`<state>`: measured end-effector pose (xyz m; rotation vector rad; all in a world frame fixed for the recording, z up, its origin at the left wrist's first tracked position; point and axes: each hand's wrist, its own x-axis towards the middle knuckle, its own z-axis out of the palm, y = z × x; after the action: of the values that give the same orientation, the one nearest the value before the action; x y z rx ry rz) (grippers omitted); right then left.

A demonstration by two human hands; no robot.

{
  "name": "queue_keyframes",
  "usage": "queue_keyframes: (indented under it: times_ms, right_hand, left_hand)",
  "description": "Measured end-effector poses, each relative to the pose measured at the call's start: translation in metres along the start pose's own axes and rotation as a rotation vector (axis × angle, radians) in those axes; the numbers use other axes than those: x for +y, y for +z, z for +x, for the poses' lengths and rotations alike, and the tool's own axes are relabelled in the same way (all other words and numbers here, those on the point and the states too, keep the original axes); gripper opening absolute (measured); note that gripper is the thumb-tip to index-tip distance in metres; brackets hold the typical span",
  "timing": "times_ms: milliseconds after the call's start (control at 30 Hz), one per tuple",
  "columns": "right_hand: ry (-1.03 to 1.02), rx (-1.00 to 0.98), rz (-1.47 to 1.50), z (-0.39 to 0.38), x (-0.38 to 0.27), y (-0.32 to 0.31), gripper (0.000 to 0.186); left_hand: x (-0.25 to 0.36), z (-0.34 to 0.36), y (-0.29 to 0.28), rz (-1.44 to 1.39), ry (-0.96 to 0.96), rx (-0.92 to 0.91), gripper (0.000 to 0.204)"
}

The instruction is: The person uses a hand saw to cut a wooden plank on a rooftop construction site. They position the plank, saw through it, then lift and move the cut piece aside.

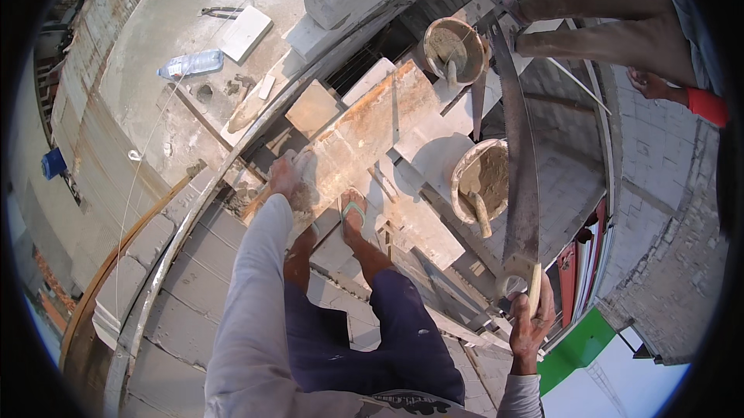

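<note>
My right hand (pixel 532 314) is closed round the pale handle of a large handsaw (pixel 521 147). Its long, dark toothed blade points away from me, reaching near another person's feet. My left hand (pixel 288 174) grips the near-left end of a long, pale board (pixel 364 123) with orange-brown stains, which lies slantwise ahead of my feet. Part of that hand's fingers cannot be made out. Left of the saw blade stands a bucket (pixel 457 178) of grey mortar with a wooden-handled tool in it. Farther off is a second mortar bucket (pixel 435 58), also with a handled tool.
Another person's legs (pixel 612 30) and hand (pixel 649 85) are at the upper right. Pale blocks (pixel 314 108) and loose planks surround my sandalled feet (pixel 353 213). A plastic bottle (pixel 194 63) and a white block (pixel 246 34) lie on concrete at left, where a string (pixel 139 156) crosses.
</note>
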<state>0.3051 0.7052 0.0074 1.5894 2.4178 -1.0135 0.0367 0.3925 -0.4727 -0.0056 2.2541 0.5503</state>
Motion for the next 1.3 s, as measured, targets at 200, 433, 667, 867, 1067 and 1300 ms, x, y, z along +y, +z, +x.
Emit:
queue_keyframes:
  times_ms: [200, 433, 667, 867, 1067, 1300]
  right_hand:
    - [-0.025, -0.057, -0.032, 0.012, 0.019, 0.019, 0.063]
    - [-0.065, -0.029, 0.040, 0.013, 0.029, 0.026, 0.067]
    - [-0.265, 0.079, 0.151, 0.019, 0.013, 0.010, 0.077]
    - [-0.358, 0.144, 0.177, 0.026, -0.007, 0.001, 0.085]
    - [-0.408, 0.096, 0.069, 0.046, -0.028, -0.005, 0.075]
    - [-0.559, 0.084, 0.201, 0.070, -0.026, -0.005, 0.081]
  left_hand:
    - [-0.020, 0.063, 0.069, -0.015, 0.034, -0.044, 0.068]
    - [-0.016, 0.078, 0.085, 0.049, 0.035, -0.136, 0.078]
    - [-0.001, 0.073, 0.077, 0.188, -0.107, -0.230, 0.091]
    - [-0.016, 0.092, 0.107, 0.136, 0.010, -0.106, 0.098]
    - [-0.011, 0.091, 0.103, 0.130, 0.036, -0.077, 0.094]
    - [0.150, -0.047, -0.024, -0.159, 0.849, 0.185, 0.042]
